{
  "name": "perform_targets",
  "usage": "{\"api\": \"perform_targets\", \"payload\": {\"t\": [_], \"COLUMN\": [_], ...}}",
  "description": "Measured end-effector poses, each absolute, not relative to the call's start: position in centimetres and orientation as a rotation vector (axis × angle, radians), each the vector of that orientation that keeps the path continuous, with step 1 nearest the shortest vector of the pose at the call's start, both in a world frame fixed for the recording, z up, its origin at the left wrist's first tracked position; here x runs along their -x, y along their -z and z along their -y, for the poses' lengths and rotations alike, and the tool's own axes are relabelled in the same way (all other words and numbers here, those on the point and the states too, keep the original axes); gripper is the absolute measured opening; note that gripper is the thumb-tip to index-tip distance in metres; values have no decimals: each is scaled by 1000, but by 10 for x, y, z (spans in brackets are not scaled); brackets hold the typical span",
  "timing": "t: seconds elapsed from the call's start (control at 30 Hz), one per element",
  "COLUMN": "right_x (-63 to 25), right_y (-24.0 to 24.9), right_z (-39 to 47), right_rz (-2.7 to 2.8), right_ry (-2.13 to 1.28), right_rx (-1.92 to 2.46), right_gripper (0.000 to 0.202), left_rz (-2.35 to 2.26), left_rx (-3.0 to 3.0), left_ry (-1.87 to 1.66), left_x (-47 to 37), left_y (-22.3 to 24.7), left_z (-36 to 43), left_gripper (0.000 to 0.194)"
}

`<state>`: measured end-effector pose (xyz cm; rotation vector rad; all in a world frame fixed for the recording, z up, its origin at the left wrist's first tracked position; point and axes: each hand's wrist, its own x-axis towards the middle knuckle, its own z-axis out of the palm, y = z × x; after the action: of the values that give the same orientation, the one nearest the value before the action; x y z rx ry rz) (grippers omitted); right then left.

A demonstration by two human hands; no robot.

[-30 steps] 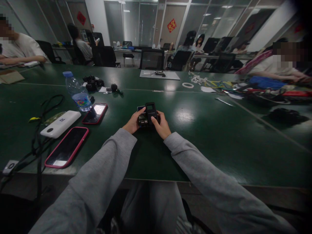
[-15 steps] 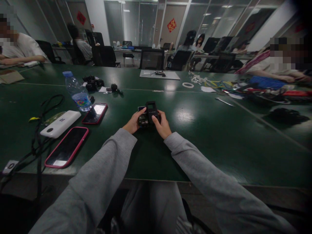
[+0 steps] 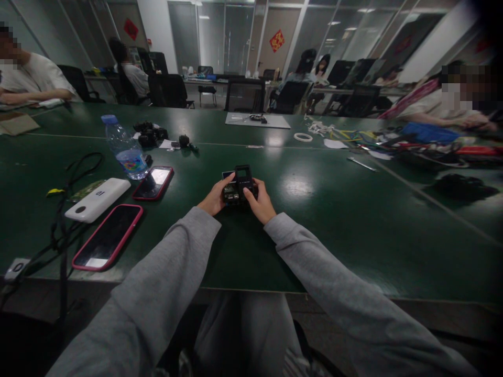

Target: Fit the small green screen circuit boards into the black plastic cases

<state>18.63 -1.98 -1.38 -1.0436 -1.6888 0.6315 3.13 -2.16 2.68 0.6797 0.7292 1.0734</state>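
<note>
My left hand (image 3: 216,196) grips a small electronic device body (image 3: 230,193), with a screen at its top and exposed circuitry with small metal ports lower down. In my right hand (image 3: 262,203) is a black plastic cover (image 3: 244,180) with a rectangular window near its top. Its thumb presses on the cover's face, and the other fingers curl behind. The cover overlaps the right side of the device body; whether the two are joined I cannot tell. Both hands are close together above the green table (image 3: 334,225).
To the left lie two phones (image 3: 108,238) in red-pink cases, a white power bank (image 3: 98,200), a black cable (image 3: 63,230) and a water bottle (image 3: 128,152). Further back are black parts (image 3: 149,134), a white board (image 3: 236,120), a tape roll (image 3: 303,137) and tangled cables (image 3: 369,139).
The black cover has tipped and shifted slightly down against the device body, my right thumb moving a little with it. My left hand stays nearly still.
</note>
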Motion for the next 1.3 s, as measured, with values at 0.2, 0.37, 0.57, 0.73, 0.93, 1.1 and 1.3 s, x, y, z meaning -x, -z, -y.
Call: {"api": "perform_targets", "payload": {"t": [0.2,0.37,0.57,0.73,0.93,1.1,1.3], "right_x": [-186,-186,-188,-187,-187,-187,-188], "right_y": [13,13,13,11,10,12,14], "right_z": [20,21,20,21,22,20,19], "right_rz": [1734,1747,1762,1765,1763,1760,1747], "right_ry": [-595,-586,-609,-615,-601,-590,-560], "right_rx": [1028,1035,1026,1028,1010,1018,1012], "right_gripper": [49,48,48,47,47,49,50], "left_rz": [-710,-696,-650,-616,-595,-566,-522], "left_rx": [-625,-611,-601,-608,-610,-596,-596], "left_ry": [-1060,-1082,-1086,-1092,-1089,-1078,-1055], "left_x": [-31,-31,-29,-30,-29,-29,-29], "left_y": [-26,-29,-30,-31,-32,-30,-29], "left_z": [19,21,21,21,23,22,20], "left_gripper": [36,35,34,36,38,38,39]}}
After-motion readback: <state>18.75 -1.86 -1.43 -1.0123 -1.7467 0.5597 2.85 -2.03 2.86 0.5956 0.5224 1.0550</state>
